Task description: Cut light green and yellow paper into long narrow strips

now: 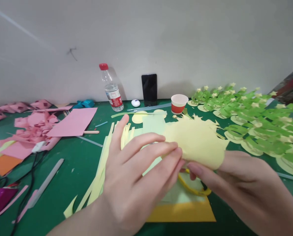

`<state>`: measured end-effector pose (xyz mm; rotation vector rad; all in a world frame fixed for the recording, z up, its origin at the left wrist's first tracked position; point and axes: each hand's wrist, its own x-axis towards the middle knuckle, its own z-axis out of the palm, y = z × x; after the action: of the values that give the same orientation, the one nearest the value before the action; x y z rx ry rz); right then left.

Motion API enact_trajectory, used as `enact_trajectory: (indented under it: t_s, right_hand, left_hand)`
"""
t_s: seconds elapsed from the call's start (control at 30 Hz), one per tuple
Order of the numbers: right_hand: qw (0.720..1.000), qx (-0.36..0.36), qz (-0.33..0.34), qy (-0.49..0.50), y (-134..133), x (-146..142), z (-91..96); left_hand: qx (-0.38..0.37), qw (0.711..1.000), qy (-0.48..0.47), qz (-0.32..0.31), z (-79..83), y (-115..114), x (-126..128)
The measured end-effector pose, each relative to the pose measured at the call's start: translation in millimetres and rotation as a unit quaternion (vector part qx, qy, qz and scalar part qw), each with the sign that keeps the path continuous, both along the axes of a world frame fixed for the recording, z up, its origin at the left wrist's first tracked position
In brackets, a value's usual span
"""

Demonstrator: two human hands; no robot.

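Note:
My left hand and my right hand meet over the green table, both pinching a pale yellow paper piece with jagged cut edges. The left fingers are stretched along its near left edge; the right thumb presses its lower edge. Under my right hand lie yellow-handled scissors, partly hidden. Beneath them sit a light green sheet and an orange-yellow sheet. Long yellow paper strips fan out to the left of my left hand.
Green paper cut-outs with small yellow stars fill the right. Pink paper and scraps lie left. Against the wall stand a water bottle, a black phone and a red paper cup. Glue sticks and cables lie front left.

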<state>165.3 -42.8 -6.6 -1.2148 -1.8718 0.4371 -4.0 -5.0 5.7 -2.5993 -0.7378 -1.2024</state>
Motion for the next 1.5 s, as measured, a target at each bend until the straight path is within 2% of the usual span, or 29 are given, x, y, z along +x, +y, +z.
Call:
enact_trajectory:
  t_s: [0.07, 0.23, 0.53, 0.63, 0.77, 0.93, 1.07, 1.27, 1.37, 1.43, 1.5]
  right_hand:
    - [0.998, 0.043, 0.031, -0.02, -1.5, 0.3, -2.3]
    - [0.997, 0.05, 0.046, -0.041, -2.8, -2.8, -6.0]
    - [0.993, 0.087, 0.033, -0.067, -3.9, -7.4, -7.3]
    - [0.992, 0.097, 0.002, -0.083, -1.5, -7.6, -6.4]
    - [0.993, 0.113, -0.001, -0.045, 2.1, -8.7, -7.3]
    - [0.998, 0.067, 0.019, -0.005, 2.7, -7.3, -6.5]
    - [0.999, -0.018, 0.02, 0.02, 4.4, -6.3, -1.2]
    - [0.989, -0.121, 0.022, 0.083, 7.8, -0.8, -4.7]
    - [0.977, -0.176, 0.04, 0.117, 9.1, 1.2, -6.5]
    - [0.964, -0.213, 0.049, 0.154, 10.5, -1.2, -5.6]
    - [0.949, -0.238, 0.059, 0.2, 13.7, -5.0, -3.9]
  left_hand:
    - [-0.019, 1.0, 0.006, -0.007, -1.8, -1.3, 0.9]
    - [-0.068, 0.998, 0.002, -0.011, -5.2, -4.6, -0.8]
    - [-0.08, 0.997, -0.008, -0.013, -5.8, -6.2, -1.7]
    - [-0.097, 0.995, -0.019, -0.021, -3.8, -6.0, -0.1]
    - [-0.127, 0.99, -0.06, -0.014, -3.3, -4.8, 3.1]
    - [-0.191, 0.974, -0.117, -0.031, -6.0, -2.0, 3.7]
    - [-0.266, 0.949, -0.163, -0.051, -7.1, 3.4, 4.0]
    - [-0.29, 0.935, -0.198, -0.05, -11.4, 9.3, 4.1]
    - [-0.277, 0.941, -0.187, -0.056, -17.2, 9.0, 1.1]
    - [-0.226, 0.96, -0.155, -0.055, -16.0, 10.7, 2.6]
    - [-0.165, 0.979, -0.113, -0.044, -8.0, 14.8, 8.5]
